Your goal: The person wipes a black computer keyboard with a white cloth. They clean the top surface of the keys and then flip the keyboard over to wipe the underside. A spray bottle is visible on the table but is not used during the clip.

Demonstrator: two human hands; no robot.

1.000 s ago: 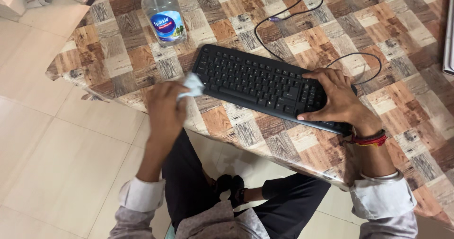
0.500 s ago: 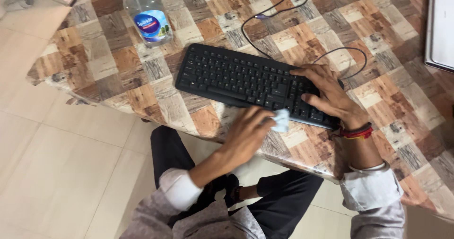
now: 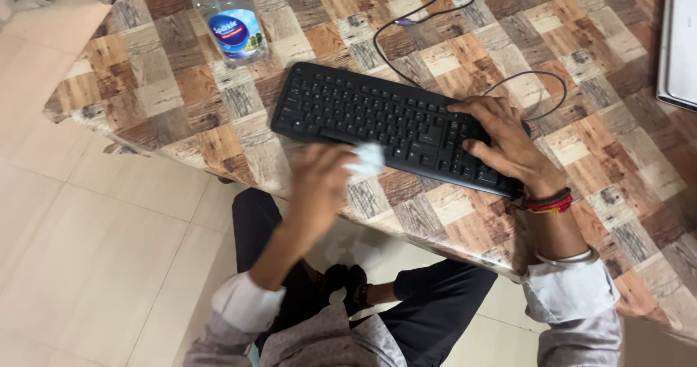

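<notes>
A black keyboard [image 3: 363, 116] lies at a slant on a table [image 3: 617, 164] covered with a wood-patterned cloth. My left hand [image 3: 319, 185] is blurred by motion and grips a small white cloth [image 3: 367, 158] against the keyboard's near edge, around its middle. My right hand [image 3: 501, 145] rests flat on the keyboard's right end, fingers spread over the keys, holding it down. A red thread band and a metal bangle sit on that wrist.
A clear plastic water bottle [image 3: 232, 22] with a blue label stands at the back left. The keyboard's black cable [image 3: 435, 18] loops across the table behind it. A white device's edge [image 3: 679, 44] shows at the far right. Tiled floor lies left.
My left hand swept the white cloth along the keyboard's near edge, from the left end to the right, and is now back near the middle. My right hand stayed on the right end.
</notes>
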